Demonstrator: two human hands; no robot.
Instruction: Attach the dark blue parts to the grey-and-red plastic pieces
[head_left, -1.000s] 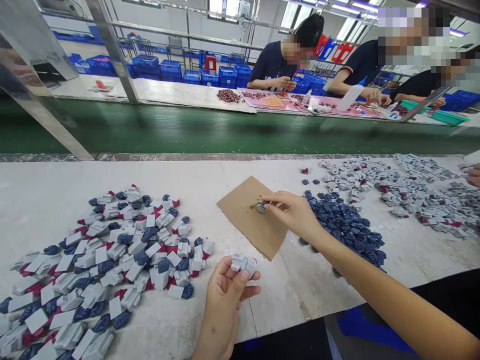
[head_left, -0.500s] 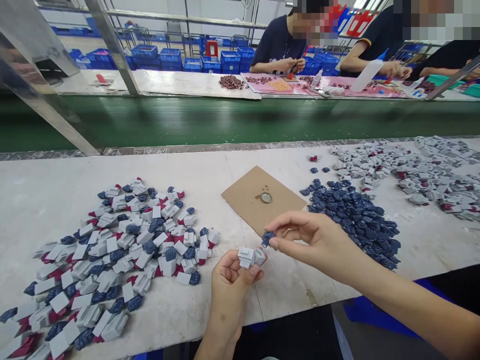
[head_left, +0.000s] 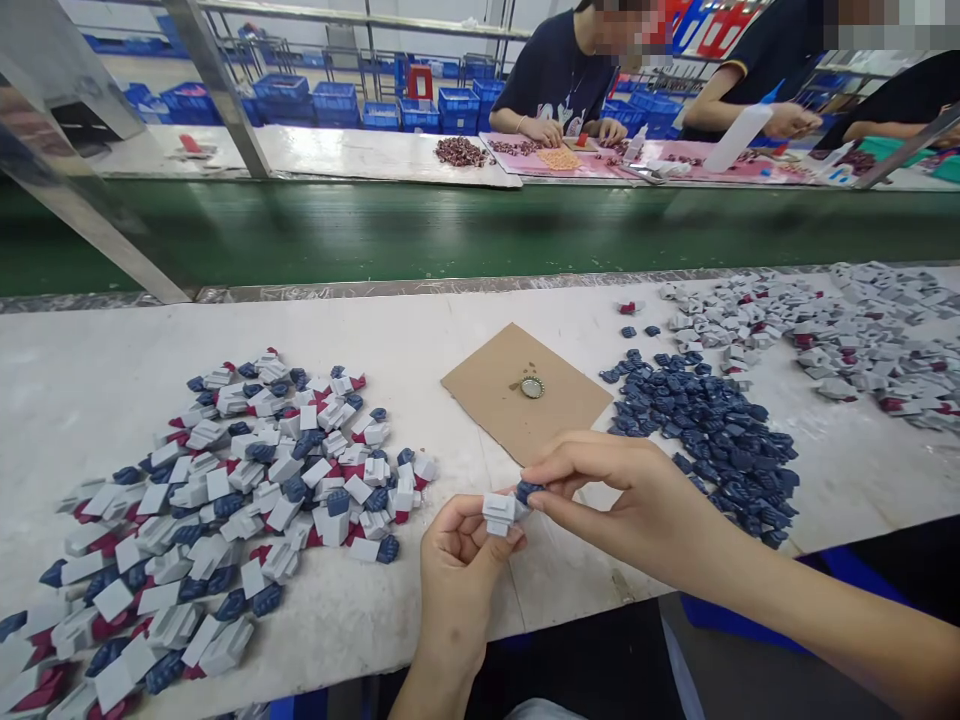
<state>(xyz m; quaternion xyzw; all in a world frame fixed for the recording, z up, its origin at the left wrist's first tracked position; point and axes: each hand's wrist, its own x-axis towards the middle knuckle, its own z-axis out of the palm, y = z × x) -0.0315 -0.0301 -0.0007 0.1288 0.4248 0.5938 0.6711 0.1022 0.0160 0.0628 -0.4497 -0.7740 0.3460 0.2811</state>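
Observation:
My left hand is closed around a small grey plastic part, held up near the table's front edge. My right hand pinches a small dark blue piece and presses it against the grey part's right side. Behind the hands lies a brown cardboard square with a small round metal cap on it. A heap of loose dark blue pieces lies right of the cardboard. A big pile of assembled grey, blue and red parts spreads at the left.
Loose grey parts cover the table's far right. A green conveyor belt runs behind the white table. Across it other people work at a pink mat, with blue bins behind. A slanted metal post stands at left.
My right hand left the metal cap on the cardboard, carried the blue piece back toward me and brought it against the grey part in my left hand.

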